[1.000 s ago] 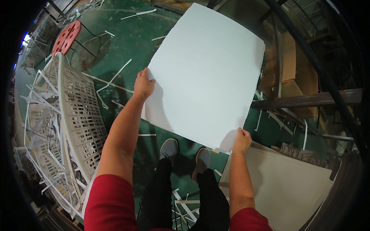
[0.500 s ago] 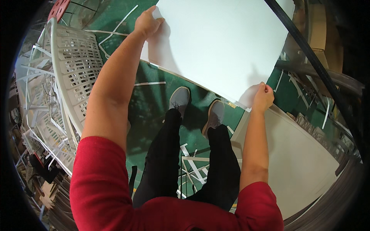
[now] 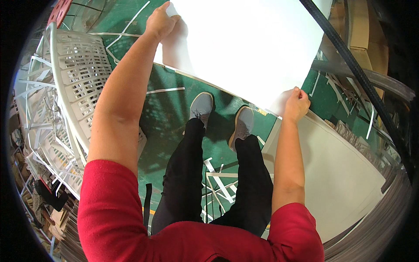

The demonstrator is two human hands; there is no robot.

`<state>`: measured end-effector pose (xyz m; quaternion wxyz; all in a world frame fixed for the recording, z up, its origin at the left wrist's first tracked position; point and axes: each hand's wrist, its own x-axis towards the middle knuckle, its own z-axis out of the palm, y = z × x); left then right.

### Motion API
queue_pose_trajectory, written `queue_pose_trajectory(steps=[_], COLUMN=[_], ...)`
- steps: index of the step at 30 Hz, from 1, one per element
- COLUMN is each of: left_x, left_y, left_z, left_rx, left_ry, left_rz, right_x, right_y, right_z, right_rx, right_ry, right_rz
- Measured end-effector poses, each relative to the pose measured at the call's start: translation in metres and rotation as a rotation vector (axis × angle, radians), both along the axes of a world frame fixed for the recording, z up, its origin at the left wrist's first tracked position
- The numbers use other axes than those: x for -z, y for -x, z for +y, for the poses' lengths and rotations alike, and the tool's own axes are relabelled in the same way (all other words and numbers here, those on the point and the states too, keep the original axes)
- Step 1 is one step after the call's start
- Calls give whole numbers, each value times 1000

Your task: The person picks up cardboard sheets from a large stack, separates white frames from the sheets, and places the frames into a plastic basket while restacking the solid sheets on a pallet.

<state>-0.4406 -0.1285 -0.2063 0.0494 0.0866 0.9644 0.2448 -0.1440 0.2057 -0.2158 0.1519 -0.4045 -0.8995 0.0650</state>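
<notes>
A white perforated basket [image 3: 83,59] brims with pale strips [image 3: 40,126] as the left hand [image 3: 160,22] clamps the left edge of a white sheet [image 3: 235,43] above green floor [image 3: 168,115], right hand [image 3: 297,105] pinching its near corner; the far end (in view a second ago) is now cut off, long axis slanting away rightward

A green floor [image 3: 163,126] carried the lot. Near its middle stood 2 grey shoes [image 3: 202,106], toes toward 12 o'clock. Pale cut strips [image 3: 218,180] lay crossed at 6 o'clock, 1 lone strip [image 3: 166,90] between 10 and 11, and more offcuts [image 3: 370,124] around 3. A slotted white basket [image 3: 53,52] (its base mostly hidden) stood toward 9 to 10 o'clock.
</notes>
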Motion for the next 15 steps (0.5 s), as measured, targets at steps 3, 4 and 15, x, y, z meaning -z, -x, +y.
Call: queue_pose_trajectory(steps=[3, 4, 15], left_x=[4, 6, 18], left_y=[1, 2, 5], left_z=[-2, -3, -8], left_rx=[3, 5, 45], left_ry=[-8, -15, 23], left_rz=[-14, -18, 68], right_x=[-4, -5, -4], right_y=[3, 4, 0], right_z=[-6, -7, -12], right_rx=[46, 44, -17], right_ry=[43, 47, -19], right_rz=[3, 4, -31])
